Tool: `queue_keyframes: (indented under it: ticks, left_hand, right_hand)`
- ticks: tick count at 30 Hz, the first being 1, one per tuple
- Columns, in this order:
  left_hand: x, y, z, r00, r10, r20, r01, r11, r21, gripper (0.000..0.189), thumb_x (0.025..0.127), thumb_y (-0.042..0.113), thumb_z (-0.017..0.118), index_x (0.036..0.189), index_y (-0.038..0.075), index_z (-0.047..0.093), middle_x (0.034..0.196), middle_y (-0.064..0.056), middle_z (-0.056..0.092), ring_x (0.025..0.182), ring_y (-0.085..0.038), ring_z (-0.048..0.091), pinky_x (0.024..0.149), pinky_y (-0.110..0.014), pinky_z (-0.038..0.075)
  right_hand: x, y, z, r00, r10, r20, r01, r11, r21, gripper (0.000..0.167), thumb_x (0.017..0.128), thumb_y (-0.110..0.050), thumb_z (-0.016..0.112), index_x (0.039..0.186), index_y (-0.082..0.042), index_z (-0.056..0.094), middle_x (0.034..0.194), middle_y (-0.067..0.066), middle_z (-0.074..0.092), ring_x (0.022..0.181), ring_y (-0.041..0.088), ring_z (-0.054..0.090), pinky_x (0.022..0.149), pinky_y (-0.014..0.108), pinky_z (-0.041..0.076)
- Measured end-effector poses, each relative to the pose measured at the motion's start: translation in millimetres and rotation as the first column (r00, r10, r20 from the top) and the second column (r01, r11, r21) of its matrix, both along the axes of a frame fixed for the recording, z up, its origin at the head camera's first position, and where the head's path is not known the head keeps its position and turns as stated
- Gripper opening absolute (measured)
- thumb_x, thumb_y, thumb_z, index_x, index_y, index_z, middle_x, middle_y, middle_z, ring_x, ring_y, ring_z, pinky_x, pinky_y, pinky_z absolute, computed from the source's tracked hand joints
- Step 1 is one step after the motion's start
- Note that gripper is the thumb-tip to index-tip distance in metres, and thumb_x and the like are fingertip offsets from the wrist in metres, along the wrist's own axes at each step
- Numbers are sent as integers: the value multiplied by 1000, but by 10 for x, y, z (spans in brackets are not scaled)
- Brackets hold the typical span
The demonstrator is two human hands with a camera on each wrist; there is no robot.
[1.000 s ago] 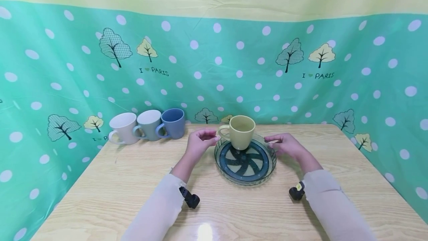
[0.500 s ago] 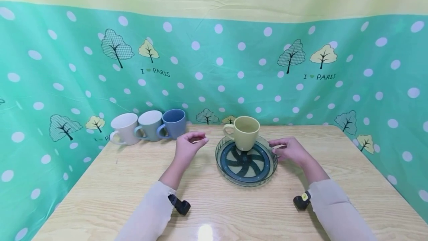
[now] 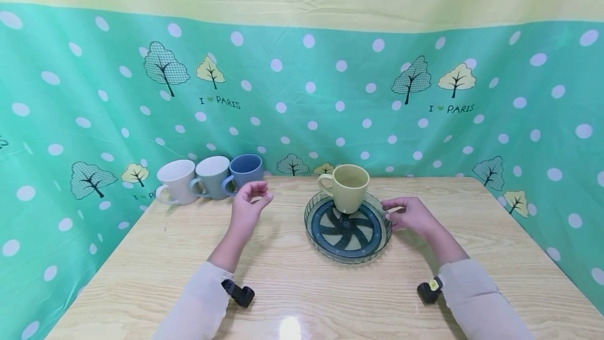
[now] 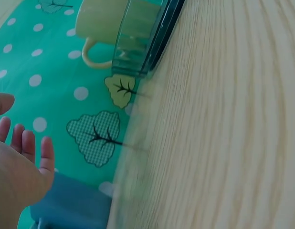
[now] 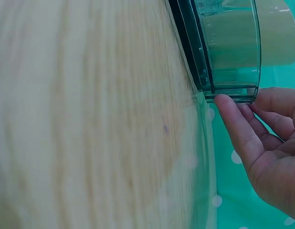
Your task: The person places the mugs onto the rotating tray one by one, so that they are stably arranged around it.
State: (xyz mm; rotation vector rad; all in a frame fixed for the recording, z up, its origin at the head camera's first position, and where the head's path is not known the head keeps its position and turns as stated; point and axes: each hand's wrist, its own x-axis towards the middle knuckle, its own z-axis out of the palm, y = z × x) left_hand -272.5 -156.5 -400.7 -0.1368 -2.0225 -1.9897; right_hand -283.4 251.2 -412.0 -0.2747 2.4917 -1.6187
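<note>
A pale yellow mug [image 3: 351, 193] stands upright on the far side of a round, clear-walled turntable tray [image 3: 346, 258] with a dark pinwheel pattern, its handle towards the left. My right hand [image 3: 410, 215] is at the tray's right side; in the right wrist view its thumb [image 5: 236, 124] and fingertips lie against the clear wall. Well left of the tray, my left hand [image 3: 247, 209] hangs above the table with loosely bent fingers and nothing in them. It partly covers a blue mug [image 3: 247, 166] behind it in the head view.
Beside the blue mug at the back left are a grey-green mug [image 3: 212, 174] and a white mug [image 3: 177, 185], their handles also towards the left. A green dotted curtain [image 3: 302, 93] hangs along the back edge of the wooden table [image 3: 302, 298].
My left hand has come away from the tray and moved left. The yellow mug has shifted slightly right along the tray's far side. The right hand stays at the tray's right side.
</note>
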Motion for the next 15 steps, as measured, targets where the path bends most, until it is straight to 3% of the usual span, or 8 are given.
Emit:
queue_keyframes:
  ticks: [6, 15]
  left_hand:
    - [14, -153, -15, 999, 26, -40, -26, 1000, 3, 36, 85, -5, 70, 118, -8, 55, 109, -8, 57, 110, -37, 50, 83, -20, 52]
    - [30, -426, -52, 996, 82, -37, -83, 996, -28, 40, 85, -3, 72, 121, -6, 55, 118, -16, 50, 114, -34, 43, 93, -28, 49]
  right_hand:
    - [37, -32, 20, 1000, -15, -3, 15, 1000, 20, 42, 89, 4, 61, 130, 13, 52, 129, 33, 52, 101, 34, 65, 74, 38, 62]
    - [66, -45, 49, 999, -30, 17, 30, 1000, -4, 45, 86, 7, 62, 128, 16, 50, 123, 33, 55, 94, 31, 66, 74, 39, 62]
